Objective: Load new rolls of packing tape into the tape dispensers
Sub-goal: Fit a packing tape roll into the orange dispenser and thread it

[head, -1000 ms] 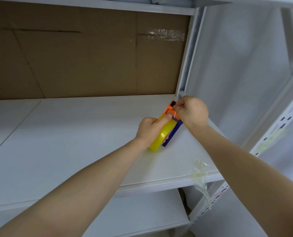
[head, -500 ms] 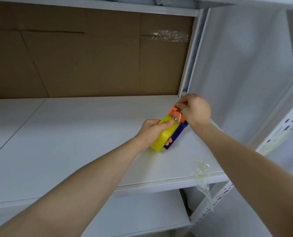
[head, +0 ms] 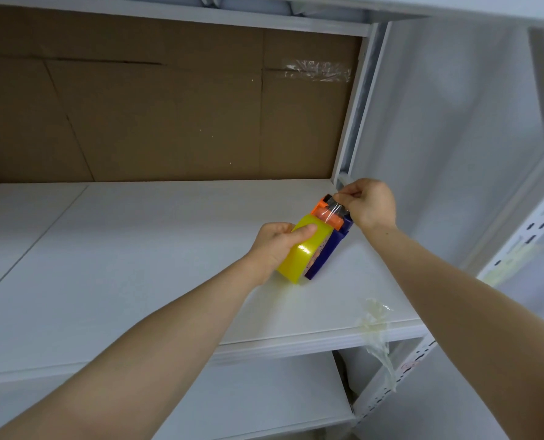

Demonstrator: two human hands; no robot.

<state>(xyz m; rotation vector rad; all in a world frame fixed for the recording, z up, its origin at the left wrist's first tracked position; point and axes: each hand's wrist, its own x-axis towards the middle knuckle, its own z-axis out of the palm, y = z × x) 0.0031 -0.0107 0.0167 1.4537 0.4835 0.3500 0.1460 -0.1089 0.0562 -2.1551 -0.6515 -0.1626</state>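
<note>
Having been pulled over the dispenser [head: 327, 249], the tape end [head: 335, 211] is pinched by right hand [head: 370, 203], roll [head: 297, 254] gripped by left hand [head: 275, 246]; threading seems nearly done.

One wide-angle view, worn on the head, looks forward and somewhat down onto the white shelf [head: 121, 265] from just before its front edge. It faces the cardboard back panel [head: 169, 122]. The left hand [head: 274, 246] and right hand [head: 370, 203] sit at arm's length, toward the shelf's right edge.
</note>
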